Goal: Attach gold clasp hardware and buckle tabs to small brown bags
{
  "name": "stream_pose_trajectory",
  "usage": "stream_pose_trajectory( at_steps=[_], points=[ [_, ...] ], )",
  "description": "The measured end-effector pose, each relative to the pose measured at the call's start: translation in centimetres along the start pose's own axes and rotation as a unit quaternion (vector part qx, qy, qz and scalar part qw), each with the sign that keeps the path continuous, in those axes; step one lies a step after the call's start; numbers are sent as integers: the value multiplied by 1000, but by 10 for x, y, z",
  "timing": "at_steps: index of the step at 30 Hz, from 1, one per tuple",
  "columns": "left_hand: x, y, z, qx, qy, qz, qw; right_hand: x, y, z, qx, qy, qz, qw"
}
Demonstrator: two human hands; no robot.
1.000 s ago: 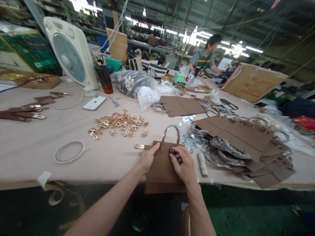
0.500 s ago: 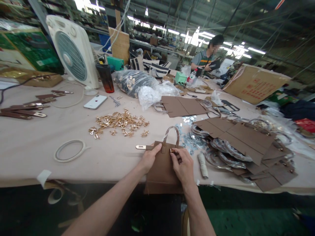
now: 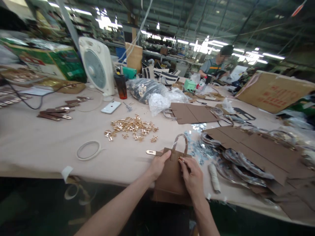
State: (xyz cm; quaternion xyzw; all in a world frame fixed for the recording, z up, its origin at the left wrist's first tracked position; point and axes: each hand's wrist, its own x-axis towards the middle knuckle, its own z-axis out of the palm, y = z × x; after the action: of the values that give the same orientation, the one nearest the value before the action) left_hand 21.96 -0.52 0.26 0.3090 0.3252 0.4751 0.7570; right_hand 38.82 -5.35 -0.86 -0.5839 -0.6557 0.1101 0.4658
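A brown handbag (image 3: pixel 169 182) with a plastic-wrapped loop handle (image 3: pixel 181 137) lies at the table's front edge, its lower end overhanging. My left hand (image 3: pixel 158 165) is closed on its upper left edge, thumb on the front face. From under that hand a brown strap with a gold metal end plate (image 3: pixel 151 152) sticks out to the left. My right hand (image 3: pixel 193 172) pinches a small gold fitting (image 3: pixel 180 159) against the bag, just right of the handle's base. The fingers hide most of the fitting.
A pile of gold fittings (image 3: pixel 133 126) lies beyond my left hand, with a tape roll (image 3: pixel 88 150) nearer. Stacked brown bag pieces (image 3: pixel 261 150) fill the right. A phone (image 3: pixel 110 107), fan (image 3: pixel 97 67) and cup (image 3: pixel 120 87) stand farther back. A co-worker (image 3: pixel 214 65) is behind.
The view has turned left and up, so everything sits lower and farther right. The gold fitting is now closer against the bag and more covered by my right fingers. My left hand keeps its hold.
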Motion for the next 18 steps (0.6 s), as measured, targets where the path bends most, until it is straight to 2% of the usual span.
stream_pose_trajectory(
  at_steps=[4, 7, 9, 12, 14, 16, 18],
  points=[
    [2, -5, -4, 47, 6, 38, 998, -1, 7, 1, -26, -20, 31, 999],
    [0, -2, -10, 210, 91, 80, 970, 2, 12, 0, -11, -39, 66, 997],
    [-7, 7, -11, 364, 121, 92, 919, 3, 10, -2, 6, -53, 88, 995],
    [-18, 23, -10, 568, 100, 110, 810, 5, 3, -8, 43, -65, 127, 989],
    [-22, 30, -11, 645, 87, 120, 750, 6, -3, -12, 67, -55, 155, 984],
    [-24, 32, -12, 683, 84, 124, 714, 8, -9, -12, 80, -21, 169, 982],
    [-25, 31, -12, 706, 84, 128, 691, 13, -17, -9, 91, 29, 166, 982]
  ],
)
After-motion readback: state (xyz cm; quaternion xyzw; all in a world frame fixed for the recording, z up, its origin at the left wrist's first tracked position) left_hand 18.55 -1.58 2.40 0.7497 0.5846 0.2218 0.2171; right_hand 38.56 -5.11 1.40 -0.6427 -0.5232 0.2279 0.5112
